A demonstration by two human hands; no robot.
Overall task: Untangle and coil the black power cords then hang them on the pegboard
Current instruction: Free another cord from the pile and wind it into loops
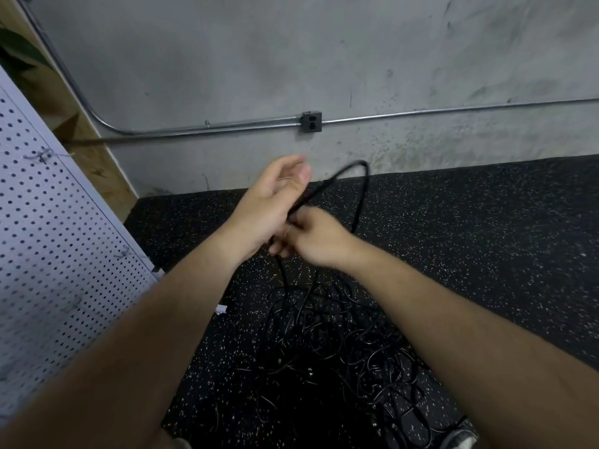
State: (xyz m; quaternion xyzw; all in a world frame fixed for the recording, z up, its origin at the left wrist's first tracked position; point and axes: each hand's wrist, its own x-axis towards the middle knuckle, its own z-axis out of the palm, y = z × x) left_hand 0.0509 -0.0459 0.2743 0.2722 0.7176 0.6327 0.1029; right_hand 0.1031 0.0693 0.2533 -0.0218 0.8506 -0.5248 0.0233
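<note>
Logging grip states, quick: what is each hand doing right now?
Left hand: fingers loosely curled beside the black cord; grip cannot be told.
Right hand: grips the black cord.

Black cords [340,335], white-speckled black floor [470,238]

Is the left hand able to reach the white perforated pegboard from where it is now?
Probably yes. The white perforated pegboard stands close on that side, with nothing between it and the left hand. The right hand grips the looped black power cord, which runs past the left palm.
</note>
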